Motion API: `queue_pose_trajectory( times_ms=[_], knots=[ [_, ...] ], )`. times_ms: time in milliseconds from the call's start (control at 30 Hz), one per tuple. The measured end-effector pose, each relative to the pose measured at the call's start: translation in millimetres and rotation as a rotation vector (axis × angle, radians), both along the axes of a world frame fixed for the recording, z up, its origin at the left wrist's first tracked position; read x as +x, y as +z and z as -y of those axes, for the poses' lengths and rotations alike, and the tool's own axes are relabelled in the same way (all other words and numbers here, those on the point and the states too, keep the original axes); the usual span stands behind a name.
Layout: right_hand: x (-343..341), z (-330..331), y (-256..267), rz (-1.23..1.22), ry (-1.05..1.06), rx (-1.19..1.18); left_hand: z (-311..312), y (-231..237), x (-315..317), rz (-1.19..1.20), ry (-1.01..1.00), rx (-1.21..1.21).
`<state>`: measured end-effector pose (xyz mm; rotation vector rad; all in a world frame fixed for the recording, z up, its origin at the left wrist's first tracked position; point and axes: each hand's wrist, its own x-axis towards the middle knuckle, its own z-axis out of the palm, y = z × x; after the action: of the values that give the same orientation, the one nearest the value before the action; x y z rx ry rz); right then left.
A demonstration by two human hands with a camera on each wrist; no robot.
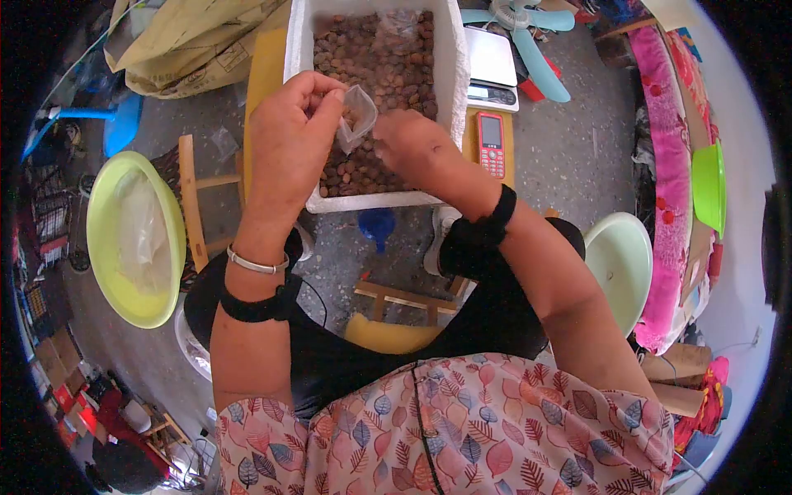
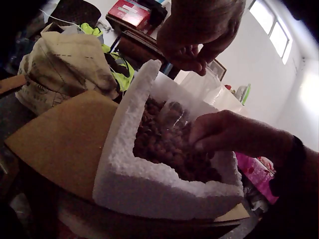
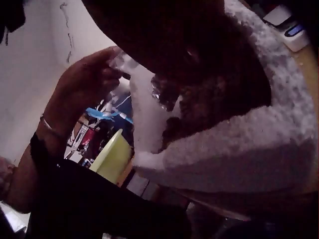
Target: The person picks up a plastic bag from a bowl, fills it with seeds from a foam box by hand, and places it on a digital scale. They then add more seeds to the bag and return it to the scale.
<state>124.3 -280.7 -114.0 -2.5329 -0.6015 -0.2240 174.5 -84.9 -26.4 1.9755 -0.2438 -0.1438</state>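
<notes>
Foam box [image 1: 375,200] taken as landmark; white, rough-edged, open at the top, standing on a yellow-brown surface [image 1: 262,74]. Brown nuts or seeds [image 1: 340,175] spread across its inside; exact kind cannot be told.

Left hand [image 1: 290,124]: above the box, toward its left side. Thumb and fingers nearly closed, pinching the edge of a small clear bag [image 1: 361,124], which hangs over the box's contents. Small pale shapes seem to show in the bag; too unclear to name.

Right hand [image 1: 417,148]: over the box, right of the small bag. Fingers bent inward and bunched, low by the brown pieces in the left wrist view. Blurred from above, dark in the right wrist view; cannot tell whether they have hold of anything.

Second clear plastic piece [image 1: 400,25] lies on the pieces toward the box's far end.

Right of the box: a white scale [image 1: 491,62], with a red phone [image 1: 492,144] nearer the person. Left of the box, on the floor: a yellow-green basin [image 1: 100,239]. Beyond the box's far left: a tan sack [image 1: 194,49].
</notes>
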Motion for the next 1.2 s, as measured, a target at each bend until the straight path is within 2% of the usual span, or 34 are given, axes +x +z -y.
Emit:
queue_pose_trajectory(
  times_ms=[133,633,733,833,967,1100,1200],
  knots=[
    [0,-7,-15,-0.034,0.003,-0.056,-1,-3,1,0.008,-0.011,0.007],
    [0,-12,-14,-0.055,-0.062,0.029,2,4,-2,-0.035,0.007,-0.017],
    [7,-5,-1,-0.229,-0.208,0.174,2,7,-2,-0.017,0.01,-0.002],
    [16,9,26,-0.331,-0.327,0.431,1,4,-1,-0.036,0.001,-0.012],
    [10,6,74,-0.105,-0.49,0.642,3,8,-2,-0.037,-0.003,-0.027],
    [-3,-13,92,0.153,-0.327,0.605,4,8,-4,-0.043,0.008,-0.012],
    [6,-16,74,0.222,-0.119,0.383,6,8,-5,-0.068,0.001,-0.004]
  ],
)
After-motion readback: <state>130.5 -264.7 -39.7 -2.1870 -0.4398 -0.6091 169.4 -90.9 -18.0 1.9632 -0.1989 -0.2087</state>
